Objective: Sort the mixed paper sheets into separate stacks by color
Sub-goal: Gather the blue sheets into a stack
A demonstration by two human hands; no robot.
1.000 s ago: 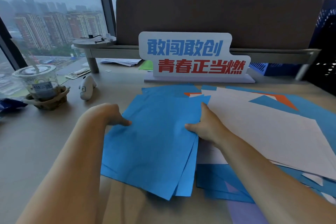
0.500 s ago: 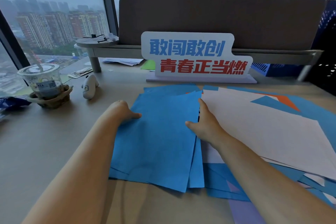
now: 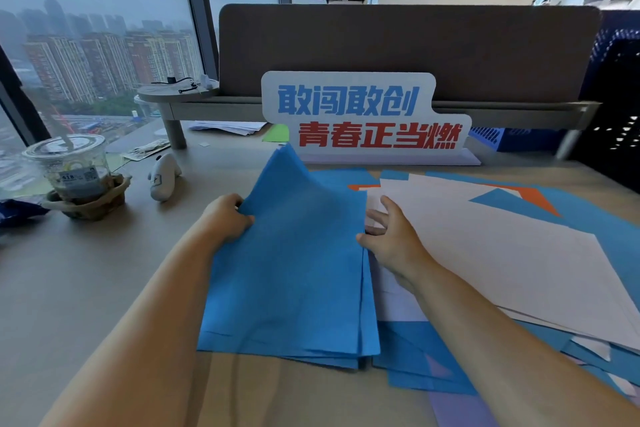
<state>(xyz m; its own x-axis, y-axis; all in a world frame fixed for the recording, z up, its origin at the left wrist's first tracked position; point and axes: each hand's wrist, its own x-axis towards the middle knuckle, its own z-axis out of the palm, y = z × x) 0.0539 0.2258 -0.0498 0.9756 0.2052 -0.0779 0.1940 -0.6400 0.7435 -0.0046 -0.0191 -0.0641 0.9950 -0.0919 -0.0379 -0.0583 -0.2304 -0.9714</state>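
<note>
Farthest from the sign, at the near edge of the tabletop [image 3: 86, 288], a lilac sheet [image 3: 457, 406] pokes out from under loose blue ones. Just beyond it lies the blue stack [image 3: 294, 270], straight in front of the sign, its near edges fanned rather than squared. The left hand [image 3: 227, 218] grips the stack's left edge, fingers curled under and thumb on top, so the corner toward the sign stands up in a peak. The right hand [image 3: 391, 239] is released: its fingers are spread over the white sheets [image 3: 502, 246] and its thumb touches the stack's right edge. White, blue and an orange sheet [image 3: 533, 196] lie unsorted in front of the sign, to its right. I judge the risk to be slippage. With only one side held and the paper buckling, lower sheets could slide out and fan further. The stack also overlaps the unsorted blue sheets, so a pull could drag them along or muddle the two piles. The sign [image 3: 363, 118] reads 敢闯敢创 in blue above 青春正当燃 in red. Left of it stand a small white toy [image 3: 164, 177] and a lidded cup [image 3: 74, 170], and the print on the cup's label is too small to read.
</note>
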